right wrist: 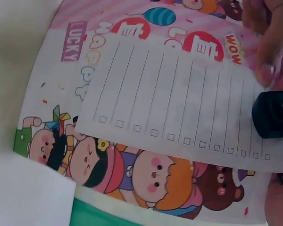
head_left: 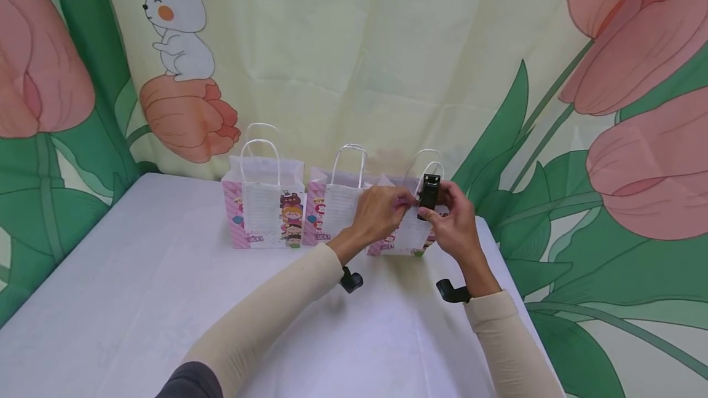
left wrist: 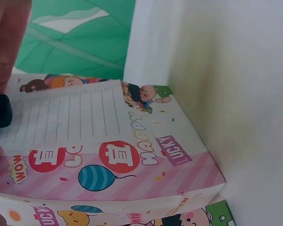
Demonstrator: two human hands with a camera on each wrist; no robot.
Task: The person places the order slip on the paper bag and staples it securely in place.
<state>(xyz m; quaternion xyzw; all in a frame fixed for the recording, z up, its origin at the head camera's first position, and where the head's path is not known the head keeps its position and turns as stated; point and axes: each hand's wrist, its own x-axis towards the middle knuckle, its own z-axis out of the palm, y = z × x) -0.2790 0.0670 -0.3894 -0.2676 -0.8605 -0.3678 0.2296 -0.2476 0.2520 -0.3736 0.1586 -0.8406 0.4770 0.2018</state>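
Observation:
At the right end of the row stands a pink-and-white paper gift bag (head_left: 380, 245) with cartoon figures and twisted white handles. A lined sheet with checkboxes (right wrist: 174, 106) lies flat against its front. My right hand (head_left: 460, 226) grips a small black stapler (head_left: 429, 192) at the bag's top edge, and its nose overlaps the sheet's end in the right wrist view. Close beside it, my left hand (head_left: 380, 210) pinches the top edge of the bag and sheet with thumb and fingers. Its fingertips are partly cut off in the left wrist view.
Two similar bags, the left bag (head_left: 235, 221) and the middle bag (head_left: 315, 217), stand alongside, each with a lined sheet on its front. A white cloth covers the table (head_left: 138, 275). Behind hangs a curtain (head_left: 343, 48) printed with tulips and a rabbit.

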